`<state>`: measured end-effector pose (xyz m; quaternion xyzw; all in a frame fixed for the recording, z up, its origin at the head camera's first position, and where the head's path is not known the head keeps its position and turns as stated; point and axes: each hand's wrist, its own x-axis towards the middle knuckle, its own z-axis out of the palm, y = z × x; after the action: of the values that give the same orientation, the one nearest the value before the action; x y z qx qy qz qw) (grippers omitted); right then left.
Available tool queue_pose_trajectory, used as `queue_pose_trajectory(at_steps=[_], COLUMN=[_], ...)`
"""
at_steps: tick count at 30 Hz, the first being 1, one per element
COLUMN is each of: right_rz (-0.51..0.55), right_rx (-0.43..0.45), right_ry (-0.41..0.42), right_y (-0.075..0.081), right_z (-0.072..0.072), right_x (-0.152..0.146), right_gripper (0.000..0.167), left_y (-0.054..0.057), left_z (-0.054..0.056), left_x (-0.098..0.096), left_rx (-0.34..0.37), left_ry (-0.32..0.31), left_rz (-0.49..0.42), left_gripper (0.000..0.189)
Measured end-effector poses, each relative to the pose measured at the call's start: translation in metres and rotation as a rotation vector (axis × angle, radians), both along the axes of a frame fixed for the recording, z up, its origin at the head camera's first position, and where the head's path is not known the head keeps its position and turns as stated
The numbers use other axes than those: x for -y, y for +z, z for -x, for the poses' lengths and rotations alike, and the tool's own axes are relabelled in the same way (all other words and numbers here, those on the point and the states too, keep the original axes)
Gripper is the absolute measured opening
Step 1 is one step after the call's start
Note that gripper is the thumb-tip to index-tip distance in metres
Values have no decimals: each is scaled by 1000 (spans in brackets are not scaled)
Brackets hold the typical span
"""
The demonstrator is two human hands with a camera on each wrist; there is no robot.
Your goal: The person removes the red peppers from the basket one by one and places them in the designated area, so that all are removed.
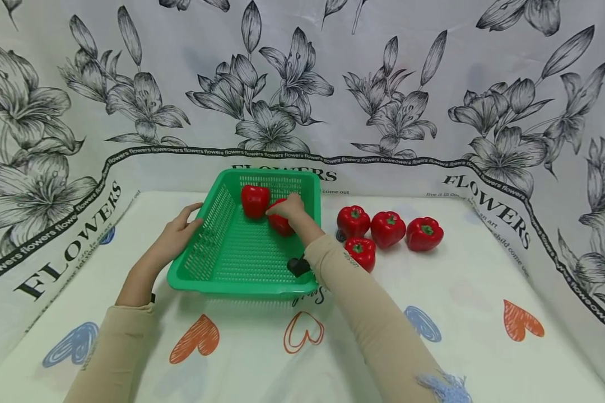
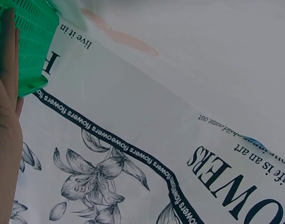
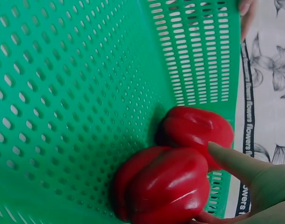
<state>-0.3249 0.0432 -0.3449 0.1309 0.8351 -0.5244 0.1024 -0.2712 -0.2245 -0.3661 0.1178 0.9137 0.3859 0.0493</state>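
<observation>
A green plastic basket (image 1: pixel 254 252) stands on the table with two red bell peppers in it. One bell pepper (image 1: pixel 255 201) lies at the back of the basket. Beside it, my right hand (image 1: pixel 289 210) grips the second bell pepper (image 3: pixel 163 186) from above, and its far-side fingers are hidden. The two peppers touch in the right wrist view. My left hand (image 1: pixel 176 235) rests against the basket's left side; in the left wrist view its fingers (image 2: pixel 9 51) lie straight along the outer wall.
Several more red bell peppers stand right of the basket, among them one near my right sleeve (image 1: pixel 361 253) and one farthest right (image 1: pixel 424 234). A flower-printed cloth (image 1: pixel 282 101) rises behind the table.
</observation>
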Motion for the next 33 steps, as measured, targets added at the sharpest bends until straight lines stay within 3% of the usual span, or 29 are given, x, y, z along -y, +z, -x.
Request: queue_pose_trajectory(at_steps=[4, 9, 14, 22, 28, 33], right_rz=[-9, 0, -30, -76, 3, 93], right_rx=[10, 71, 33, -113, -115, -146], right_ry=[2, 79, 75, 65, 92, 105], right_y=[-1, -8, -6, 19, 30, 45], right_z=[1, 0, -1, 1, -6, -28], right_x=[6, 5, 5, 13, 8, -3], right_gripper=[72, 84, 83, 69, 67, 71], left_y=[0, -5, -4, 8, 0, -6], left_z=[-4, -7, -5, 5, 5, -6], left_x=[6, 8, 7, 4, 3, 0], left_rx=[-2, -10, -16, -44, -52, -34], left_ry=[3, 20, 5, 2, -3, 10], left_rz=[-5, 12, 9, 10, 4, -21], left_gripper=[62, 61, 62, 63, 62, 61])
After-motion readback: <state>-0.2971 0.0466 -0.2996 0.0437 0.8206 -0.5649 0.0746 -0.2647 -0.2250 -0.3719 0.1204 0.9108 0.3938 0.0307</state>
